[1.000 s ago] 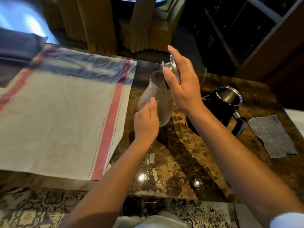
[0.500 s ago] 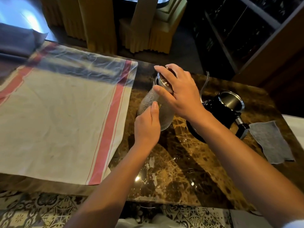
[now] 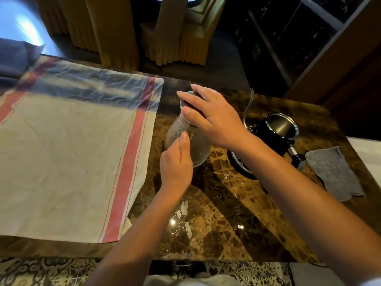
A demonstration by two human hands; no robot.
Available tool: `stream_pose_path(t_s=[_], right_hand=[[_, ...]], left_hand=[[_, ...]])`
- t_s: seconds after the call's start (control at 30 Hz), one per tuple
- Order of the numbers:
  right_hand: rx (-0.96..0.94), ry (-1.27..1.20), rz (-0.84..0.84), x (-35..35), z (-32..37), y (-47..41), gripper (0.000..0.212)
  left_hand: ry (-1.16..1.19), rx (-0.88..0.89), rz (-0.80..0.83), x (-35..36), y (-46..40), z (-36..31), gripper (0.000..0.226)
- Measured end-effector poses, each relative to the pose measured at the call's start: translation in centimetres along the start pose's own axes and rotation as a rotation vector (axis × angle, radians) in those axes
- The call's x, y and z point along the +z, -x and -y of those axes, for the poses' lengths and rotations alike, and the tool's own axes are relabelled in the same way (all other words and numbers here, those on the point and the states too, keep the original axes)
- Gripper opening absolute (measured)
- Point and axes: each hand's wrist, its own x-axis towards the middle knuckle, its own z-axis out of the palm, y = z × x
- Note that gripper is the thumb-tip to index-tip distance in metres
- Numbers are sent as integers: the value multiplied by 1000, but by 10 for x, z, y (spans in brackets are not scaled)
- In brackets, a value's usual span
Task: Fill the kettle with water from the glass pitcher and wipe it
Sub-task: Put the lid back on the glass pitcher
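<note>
A textured glass pitcher (image 3: 200, 147) stands on the brown marble table (image 3: 226, 213). My left hand (image 3: 176, 164) grips its lower body. My right hand (image 3: 208, 114) lies over its mouth, pressing down the metal lid, which is almost wholly hidden under the palm. To the right stands the black kettle (image 3: 268, 133) with its round steel mouth open and its handle pointing right. A grey wiping cloth (image 3: 332, 172) lies flat beside the kettle's handle.
A large white cloth with red stripes (image 3: 68, 157) covers the table's left half. Yellow-covered chairs (image 3: 181, 34) stand beyond the far edge, and a dark shelf unit (image 3: 309, 38) is at the upper right. A thin clear tube (image 3: 248, 104) rises behind the kettle.
My right hand has brought the metal lid down from above the pitcher onto its mouth and now covers it. My left hand has kept its hold on the pitcher.
</note>
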Motion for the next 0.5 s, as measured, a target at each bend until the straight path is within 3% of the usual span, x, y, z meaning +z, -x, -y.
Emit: stream_pose_path(t_s=[0.17, 0.33, 0.5], right_hand=[[7, -73, -3, -2, -1, 2, 49], [-78, 110, 69, -14, -4, 13, 50], [-132, 5, 160, -32, -21, 39, 54]], left_hand=[[137, -63, 47, -9, 10, -6, 37], [-51, -3, -23, -17, 17, -8, 26], [-200, -43, -34, -21, 19, -26, 17]])
